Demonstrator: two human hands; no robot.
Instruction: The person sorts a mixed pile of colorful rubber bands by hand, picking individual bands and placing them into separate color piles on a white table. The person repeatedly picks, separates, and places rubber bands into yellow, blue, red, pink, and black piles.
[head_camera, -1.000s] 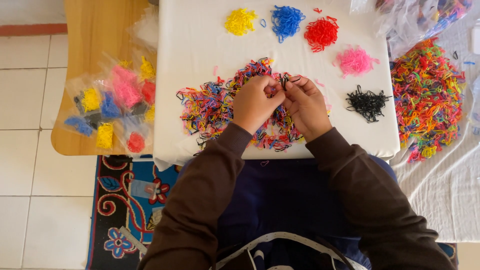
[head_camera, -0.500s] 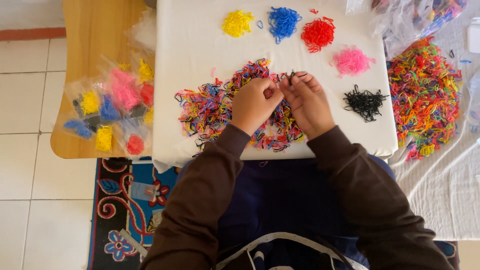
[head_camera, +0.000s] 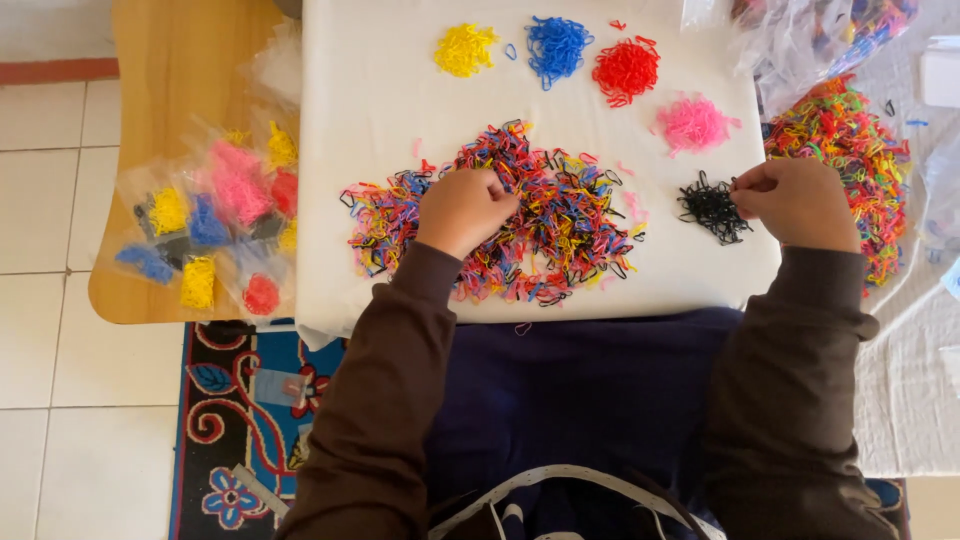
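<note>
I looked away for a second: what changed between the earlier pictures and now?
The right hand moved away from the left hand, out to the right, and now sits at the black pile, fingers pinched; what it holds is too small to tell. The left hand stayed on the mixed pile. The sorted yellow, blue, red and pink piles are unchanged.

Left hand (head_camera: 462, 208) curled, knuckles up; right hand (head_camera: 795, 203) out wide, fingers (head_camera: 745, 190) pinched together.

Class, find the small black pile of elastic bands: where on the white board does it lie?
In the head view the black pile lies on the board's right side, below the pink pile, just left of the right hand.
</note>
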